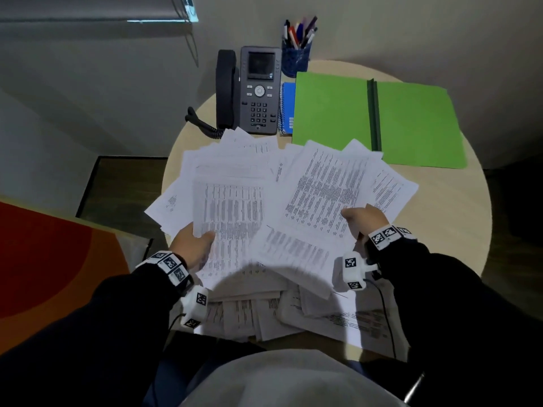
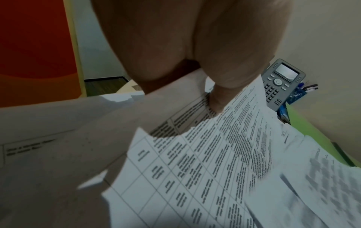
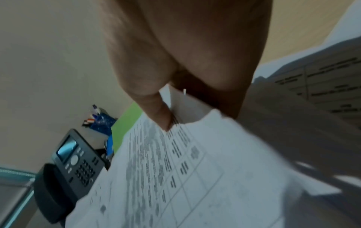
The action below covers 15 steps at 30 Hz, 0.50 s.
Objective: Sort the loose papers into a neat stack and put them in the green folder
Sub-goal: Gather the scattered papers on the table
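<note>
I see round counter (image 1: pixel 440 218), green folder (image 1: pixel 332 113) lying open flat at far right edge, spine running near-to-far. Loose papers (image 1: pixel 235 207) fanned over centre and near edge, long axes splayed outward. My left hand (image 1: pixel 192 245) and right hand (image 1: pixel 364 220) each pinch sheaf, thumb on top. Only wrist views show table grid print. Phone (image 1: pixel 258 89) at far edge.
</note>
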Motion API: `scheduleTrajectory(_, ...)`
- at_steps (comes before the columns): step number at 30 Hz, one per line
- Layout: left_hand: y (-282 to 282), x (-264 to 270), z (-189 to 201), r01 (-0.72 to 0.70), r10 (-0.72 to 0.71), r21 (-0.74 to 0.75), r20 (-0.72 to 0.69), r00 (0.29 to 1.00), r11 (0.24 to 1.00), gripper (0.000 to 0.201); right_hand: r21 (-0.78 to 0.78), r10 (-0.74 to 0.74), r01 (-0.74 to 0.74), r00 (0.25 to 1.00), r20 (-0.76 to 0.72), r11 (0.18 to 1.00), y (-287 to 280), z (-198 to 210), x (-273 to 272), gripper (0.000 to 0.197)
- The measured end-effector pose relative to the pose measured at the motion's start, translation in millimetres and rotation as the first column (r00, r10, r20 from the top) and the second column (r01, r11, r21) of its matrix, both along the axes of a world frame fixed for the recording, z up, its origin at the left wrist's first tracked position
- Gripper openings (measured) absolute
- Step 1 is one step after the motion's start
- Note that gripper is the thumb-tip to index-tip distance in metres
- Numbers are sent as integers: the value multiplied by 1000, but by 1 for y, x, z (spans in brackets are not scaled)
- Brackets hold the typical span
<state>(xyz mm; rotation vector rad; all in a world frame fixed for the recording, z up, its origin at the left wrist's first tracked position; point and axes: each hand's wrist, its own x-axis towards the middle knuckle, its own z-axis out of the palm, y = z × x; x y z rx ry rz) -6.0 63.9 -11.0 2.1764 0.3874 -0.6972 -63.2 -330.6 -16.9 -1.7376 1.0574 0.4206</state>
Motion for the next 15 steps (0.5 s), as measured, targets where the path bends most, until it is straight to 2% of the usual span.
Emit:
scheduleTrajectory(1, 2, 1, 1, -13, 13, 15, 15, 1000, 1000, 20, -5, -1, 1, 1000, 3, 1000, -8, -4, -3, 14)
scheduleTrajectory(3, 7, 2, 2, -46, 44, 45, 45, 998, 998, 15, -6, 22, -22, 1000, -3, 1000, -15, 2, -18, 25)
scheduleTrajectory(5, 13, 3, 1, -82, 77, 62, 70, 995, 995, 11, -69, 81, -80, 997, 13, 994, -9, 8, -36, 15)
scheduleTrajectory(7, 15, 4, 0, -78, 70, 94, 85, 994, 992, 11, -267, 250, -256, 967, -54, 929, -2, 4, -54, 9)
scheduleTrajectory(9, 15, 5, -2, -54, 44, 128, 78, 996, 990, 16, -425, 318, -353, 936, -153, 834, 3, -7, -63, 24)
scheduleTrajectory(12, 7, 3, -1, -45, 36, 123, 77, 996, 991, 12, -410, 240, -249, 968, -76, 877, 16, -19, -63, 45)
scheduleTrajectory(15, -3, 2, -4, -17, 10, 117, 59, 998, 993, 11, -372, 192, -197, 980, -52, 907, 25, -21, -56, 37)
